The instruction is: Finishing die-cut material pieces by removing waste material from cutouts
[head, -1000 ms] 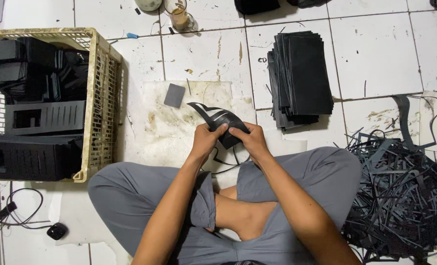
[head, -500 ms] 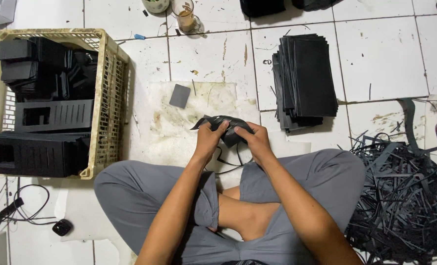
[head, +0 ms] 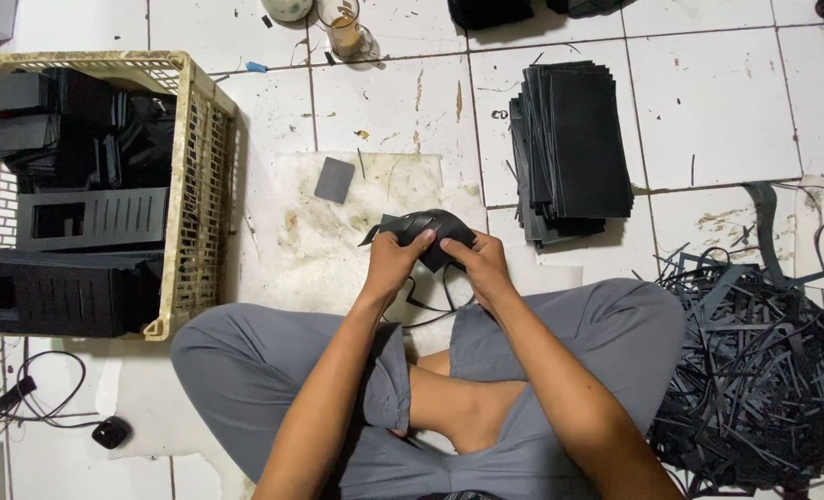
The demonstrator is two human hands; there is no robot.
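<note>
You are gripping the black sheet piece [head: 423, 231] with both left hand [head: 395, 264] and right hand [head: 482, 268], fingers closed on it; keep bending it evenly above the stained board [head: 310, 241].

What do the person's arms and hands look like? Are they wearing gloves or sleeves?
No gloves and no sleeves. The left hand and the right hand are bare, and both forearms are bare all the way up to where the picture ends. No watch, ring or bracelet shows on either one. The only clothing in view is the grey trousers.
</note>
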